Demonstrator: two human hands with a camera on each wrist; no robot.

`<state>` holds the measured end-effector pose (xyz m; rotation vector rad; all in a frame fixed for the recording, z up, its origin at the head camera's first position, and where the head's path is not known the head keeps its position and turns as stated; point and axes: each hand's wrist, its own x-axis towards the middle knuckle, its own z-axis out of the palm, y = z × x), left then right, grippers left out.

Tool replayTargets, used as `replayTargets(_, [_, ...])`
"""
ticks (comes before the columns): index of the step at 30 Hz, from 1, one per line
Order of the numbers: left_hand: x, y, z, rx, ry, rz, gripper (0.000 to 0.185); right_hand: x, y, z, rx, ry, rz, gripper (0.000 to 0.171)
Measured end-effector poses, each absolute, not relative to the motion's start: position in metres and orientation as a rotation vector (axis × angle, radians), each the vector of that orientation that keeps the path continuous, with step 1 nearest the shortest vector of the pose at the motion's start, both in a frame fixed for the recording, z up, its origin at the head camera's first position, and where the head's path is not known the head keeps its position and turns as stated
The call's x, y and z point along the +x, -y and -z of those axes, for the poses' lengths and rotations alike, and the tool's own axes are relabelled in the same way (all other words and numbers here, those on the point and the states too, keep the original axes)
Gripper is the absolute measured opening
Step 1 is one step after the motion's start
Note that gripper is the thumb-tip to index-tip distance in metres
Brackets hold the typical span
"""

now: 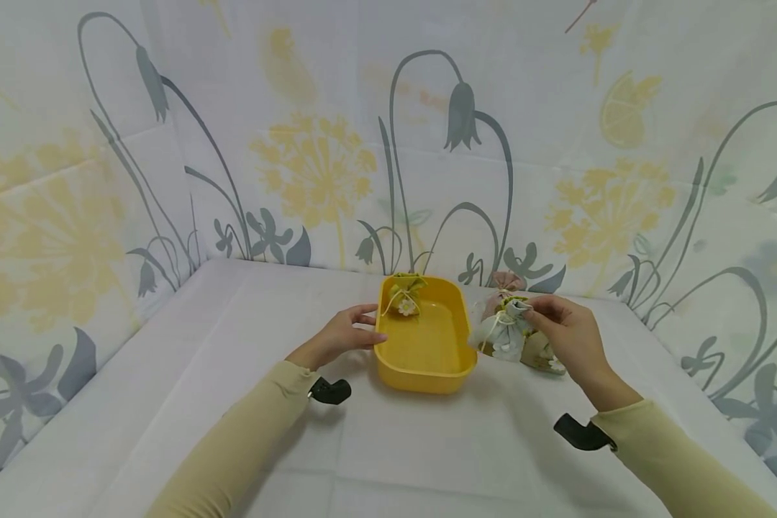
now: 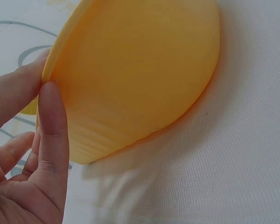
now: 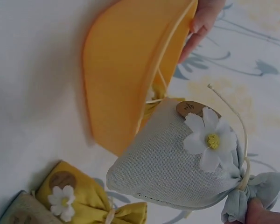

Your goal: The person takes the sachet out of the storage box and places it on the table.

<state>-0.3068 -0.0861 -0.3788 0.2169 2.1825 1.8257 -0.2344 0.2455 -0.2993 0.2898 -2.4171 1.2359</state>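
Note:
My left hand [image 1: 346, 334] pinches the left rim of a yellow plastic tub [image 1: 437, 342], thumb and fingers on either side of the wall in the left wrist view. Inside the tub, at its far left, sits a yellow-green cloth sachet [image 1: 404, 296] with a white flower and a cord bow. By its gathered top my right hand [image 1: 573, 334] holds a pale grey sachet [image 3: 172, 158], close to the tub's right side. That sachet carries a white flower, a small brown tag and a cord tie, and its body tilts toward the tub in the right wrist view.
More sachets lie right of the tub, under and behind the held one: a pink one [image 1: 508, 280], a mustard one [image 3: 84, 196] and a beige-green one [image 1: 544, 354]. A white cloth [image 1: 388, 446] covers the table. A flower-printed curtain [image 1: 337, 86] stands behind.

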Motion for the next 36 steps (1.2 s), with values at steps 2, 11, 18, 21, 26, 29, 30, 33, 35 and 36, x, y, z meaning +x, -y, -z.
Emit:
replayTargets(2, [-0.307,0.086,0.379,0.218,-2.185,-1.825,0.072,-0.236,-0.25,0.304,0.26,2.421,-1.238,0.019])
replayTargets(11, [-0.308,0.084,0.379,0.202,-2.184,-1.827,0.073,-0.242,-0.268,0.317,0.149,2.446,-1.204,0.021])
replayTargets(18, [-0.308,0.085,0.378,0.202,-2.192,-1.818,0.073,-0.249,-0.277,0.328,0.106,2.478,-1.2,0.022])
replayTargets(21, [-0.308,0.085,0.378,0.202,-2.192,-1.815,0.074,-0.254,-0.28,0.335,0.07,2.507,-1.231,0.022])
replayTargets(26, [-0.308,0.085,0.378,0.204,-2.195,-1.809,0.074,-0.264,-0.282,0.345,0.022,2.562,-1.273,0.024])
replayTargets(29, [-0.309,0.085,0.379,0.191,-2.195,-1.812,0.074,-0.267,-0.281,0.348,0.008,2.576,-1.287,0.027])
replayTargets(30, [-0.309,0.085,0.379,0.192,-2.197,-1.811,0.073,-0.268,-0.281,0.348,-0.002,2.584,-1.289,0.028])
replayTargets(33, [-0.309,0.085,0.38,0.183,-2.202,-1.813,0.073,-0.268,-0.281,0.348,-0.029,2.606,-1.283,0.033])
replayTargets(35, [-0.308,0.085,0.38,0.187,-2.203,-1.809,0.073,-0.267,-0.282,0.348,-0.054,2.613,-1.284,0.036])
replayTargets(36, [-0.308,0.085,0.38,0.19,-2.205,-1.804,0.073,-0.266,-0.283,0.347,-0.065,2.611,-1.292,0.038])
